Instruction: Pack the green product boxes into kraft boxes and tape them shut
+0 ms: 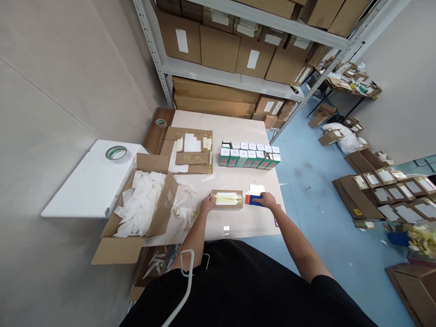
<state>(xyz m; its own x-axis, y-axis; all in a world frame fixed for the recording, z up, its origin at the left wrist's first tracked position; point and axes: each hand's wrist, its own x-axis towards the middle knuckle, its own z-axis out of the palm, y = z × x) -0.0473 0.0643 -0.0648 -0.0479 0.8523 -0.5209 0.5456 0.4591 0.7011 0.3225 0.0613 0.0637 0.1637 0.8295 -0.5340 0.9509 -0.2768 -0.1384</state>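
A small cardboard box (227, 204) with a white label and clear yellowish tape on top lies on the table in front of me. My left hand (207, 204) is closed on its left end. In my right hand (267, 200) is a flat blue tool with an orange tip (255, 200), which looks like a scraper; the tip points at the box's right end, slightly apart from it. Just above the tool lies a white paper slip (256, 188). A phone-like object (277, 218) shows partly beyond my right wrist.
Two rows of green-and-white cartons (248, 158) stand at the back right of the table. Flattened cardboard (194, 169) lies at the back left. An open box (160, 204) of white paper scraps sits left, beside a tape roll (116, 153). Loaded shelves (218, 77) rise behind.
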